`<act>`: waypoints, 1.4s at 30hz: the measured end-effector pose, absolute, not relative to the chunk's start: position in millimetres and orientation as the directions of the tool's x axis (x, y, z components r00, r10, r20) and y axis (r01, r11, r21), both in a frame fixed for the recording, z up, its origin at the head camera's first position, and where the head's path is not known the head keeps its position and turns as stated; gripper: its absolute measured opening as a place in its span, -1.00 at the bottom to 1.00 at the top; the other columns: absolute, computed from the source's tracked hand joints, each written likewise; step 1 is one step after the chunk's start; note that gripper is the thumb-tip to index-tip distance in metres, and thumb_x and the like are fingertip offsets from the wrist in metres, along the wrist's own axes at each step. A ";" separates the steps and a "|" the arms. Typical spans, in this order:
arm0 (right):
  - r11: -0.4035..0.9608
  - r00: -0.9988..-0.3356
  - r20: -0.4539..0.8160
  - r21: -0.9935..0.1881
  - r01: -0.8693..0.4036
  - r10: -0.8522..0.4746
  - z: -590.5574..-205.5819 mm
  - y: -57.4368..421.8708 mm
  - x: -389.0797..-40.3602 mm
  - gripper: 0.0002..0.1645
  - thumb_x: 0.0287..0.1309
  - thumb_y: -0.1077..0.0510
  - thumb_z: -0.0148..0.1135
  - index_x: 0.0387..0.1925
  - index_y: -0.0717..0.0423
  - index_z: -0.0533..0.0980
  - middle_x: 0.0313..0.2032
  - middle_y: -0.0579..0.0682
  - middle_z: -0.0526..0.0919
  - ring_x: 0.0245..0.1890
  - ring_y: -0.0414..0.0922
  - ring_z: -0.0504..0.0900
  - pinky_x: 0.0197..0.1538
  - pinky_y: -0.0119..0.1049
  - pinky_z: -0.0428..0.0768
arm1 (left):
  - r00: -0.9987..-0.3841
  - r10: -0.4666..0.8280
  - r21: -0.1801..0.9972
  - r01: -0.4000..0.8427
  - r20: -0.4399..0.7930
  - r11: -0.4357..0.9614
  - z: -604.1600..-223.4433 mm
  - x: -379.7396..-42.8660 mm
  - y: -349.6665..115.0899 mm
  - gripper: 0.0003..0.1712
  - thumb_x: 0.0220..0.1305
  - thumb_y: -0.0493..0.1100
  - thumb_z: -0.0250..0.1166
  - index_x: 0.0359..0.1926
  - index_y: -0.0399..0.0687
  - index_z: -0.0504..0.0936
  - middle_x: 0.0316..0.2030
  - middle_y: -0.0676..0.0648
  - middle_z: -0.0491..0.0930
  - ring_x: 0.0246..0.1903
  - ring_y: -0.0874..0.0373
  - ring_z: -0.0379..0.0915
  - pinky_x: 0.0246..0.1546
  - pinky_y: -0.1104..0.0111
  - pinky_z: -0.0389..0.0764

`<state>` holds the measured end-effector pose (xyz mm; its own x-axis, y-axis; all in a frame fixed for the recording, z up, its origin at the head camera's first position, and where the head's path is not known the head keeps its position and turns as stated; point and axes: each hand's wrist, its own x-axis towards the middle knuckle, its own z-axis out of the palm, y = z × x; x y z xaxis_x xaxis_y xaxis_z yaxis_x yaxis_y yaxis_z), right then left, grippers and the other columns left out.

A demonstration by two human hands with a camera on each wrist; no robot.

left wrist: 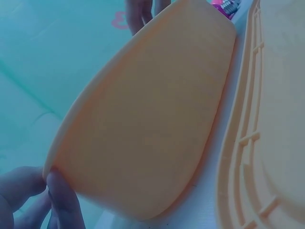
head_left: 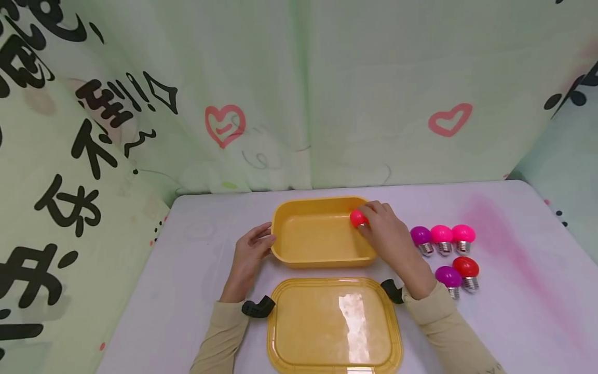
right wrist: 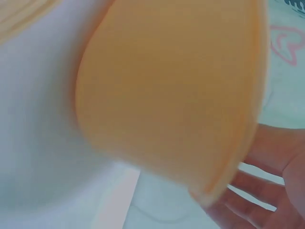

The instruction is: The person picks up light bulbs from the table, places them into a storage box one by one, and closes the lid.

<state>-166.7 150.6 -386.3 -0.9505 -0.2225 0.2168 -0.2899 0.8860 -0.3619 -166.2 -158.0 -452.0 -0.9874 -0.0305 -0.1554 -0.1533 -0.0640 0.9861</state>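
Observation:
A yellow rectangular box (head_left: 308,261) stands with its open side up on the table. My left hand (head_left: 248,254) pinches its left rim; the left wrist view shows thumb and fingers (left wrist: 66,198) on either side of the edge. Over the right end of the box, my right hand (head_left: 386,234) holds a reddish-pink light bulb (head_left: 358,218) by its base end, the round part pointing left. In the right wrist view the box wall (right wrist: 171,95) hides the bulb and the fingertips.
A flat yellow lid (head_left: 317,332) lies in front of the box, between the forearms. To the right are several bulbs: a purple bulb (head_left: 421,236) and two pink ones in a row, with another purple bulb (head_left: 448,277) and a red bulb (head_left: 466,267) nearer. A curtain (head_left: 355,104) hangs behind the table.

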 end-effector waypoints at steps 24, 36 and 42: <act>0.901 -0.983 0.158 -0.407 -0.150 -0.092 -386.6 223.9 -148.3 -0.46 0.19 0.26 0.30 0.17 0.42 0.44 0.12 0.40 0.44 0.14 0.35 0.37 0.15 0.26 0.48 | -0.988 -0.019 0.983 -0.153 -0.155 -0.101 -452.5 -170.9 -156.0 -0.51 0.28 -0.23 0.36 0.23 -0.13 0.55 0.15 -0.23 0.52 0.04 0.01 0.54 -0.17 0.42 0.66; 0.922 -1.000 -0.019 -0.386 -0.011 -0.020 -403.0 233.7 -150.7 -0.36 0.15 0.25 0.37 0.22 0.45 0.39 0.15 0.46 0.37 0.15 0.39 0.34 0.06 0.24 0.55 | -0.985 -0.038 0.983 -0.167 -0.170 -0.071 -453.5 -164.2 -156.5 -0.51 0.29 -0.17 0.35 0.23 -0.08 0.55 0.14 -0.17 0.53 0.02 0.07 0.56 -0.14 0.40 0.65; 0.930 -0.999 -0.014 -0.365 -0.032 -0.040 -409.1 238.3 -152.3 -0.38 0.10 0.27 0.41 0.16 0.47 0.43 0.07 0.47 0.45 0.06 0.37 0.42 0.02 0.22 0.59 | -0.986 -0.030 0.983 -0.162 -0.165 -0.089 -453.5 -164.9 -156.1 -0.54 0.30 -0.19 0.35 0.22 -0.06 0.56 0.13 -0.15 0.54 0.02 0.07 0.56 -0.13 0.39 0.65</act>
<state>-152.3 238.3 -409.1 -0.9991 -0.0404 -0.0142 -0.0324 0.9304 -0.3651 -164.9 -156.1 -453.5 -0.9858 -0.0303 -0.1650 -0.1618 -0.0890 0.9828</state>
